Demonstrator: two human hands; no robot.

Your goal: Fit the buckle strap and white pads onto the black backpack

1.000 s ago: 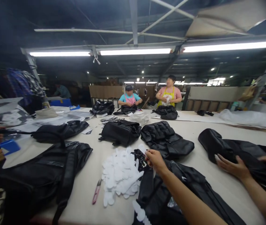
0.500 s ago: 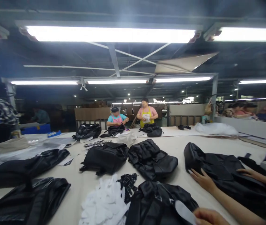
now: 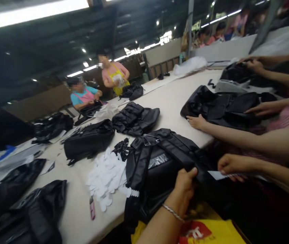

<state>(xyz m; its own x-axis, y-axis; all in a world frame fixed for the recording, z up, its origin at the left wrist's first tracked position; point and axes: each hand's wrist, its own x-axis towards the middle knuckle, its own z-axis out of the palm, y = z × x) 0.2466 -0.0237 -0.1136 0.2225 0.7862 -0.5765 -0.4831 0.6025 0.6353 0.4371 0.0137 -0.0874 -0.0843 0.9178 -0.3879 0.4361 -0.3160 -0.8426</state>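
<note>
A black backpack (image 3: 149,179) lies at the table's front edge, straps upward, with shiny clear film on its back. My left hand (image 3: 185,186), a twisted bracelet at its wrist, is closed round one of the shoulder straps. To the right of it, my right hand (image 3: 232,166) pinches a thin white piece (image 3: 216,175) by the strap's lower end; part of that piece is hidden by the fingers. Left of the backpack spreads a pile of white rounded cutouts (image 3: 106,176), with black buckles (image 3: 121,149) behind it and pink-handled snips (image 3: 92,208) in front.
At the right, a co-worker's hands (image 3: 196,122) rest on another black bag (image 3: 220,105). More black backpacks (image 3: 91,139) lie across the pale table (image 3: 170,117). Two people (image 3: 114,74) are at the far side. A yellow bag (image 3: 210,230) is below me.
My view has swung right and down and tilted. My left hand has come into view on the backpack strap. The white piece in my right hand has moved to the strap's lower end.
</note>
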